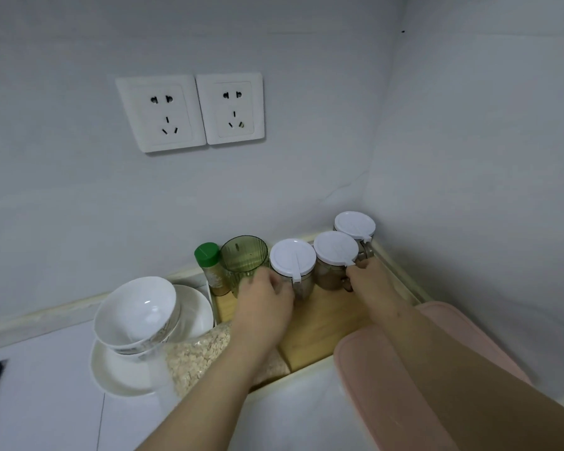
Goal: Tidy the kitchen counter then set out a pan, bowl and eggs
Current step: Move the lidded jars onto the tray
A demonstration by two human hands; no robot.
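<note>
Three glass jars with white flip lids stand in the counter's back right corner on a wooden board point(319, 323). My left hand point(264, 304) is wrapped around the left jar point(292, 260). My right hand point(372, 284) grips the middle jar point(335, 252) at its clasp side. The third jar point(354, 225) stands behind, against the wall. White bowls point(135, 312) are stacked on a white plate point(111, 372) at the left.
A green tumbler point(244, 257) and a green-capped spice bottle point(209, 262) stand left of the jars. A clear bag of oats point(192, 356) lies by the plate. A pink board point(372, 385) sits under my right forearm. Two wall sockets point(192, 110) are above.
</note>
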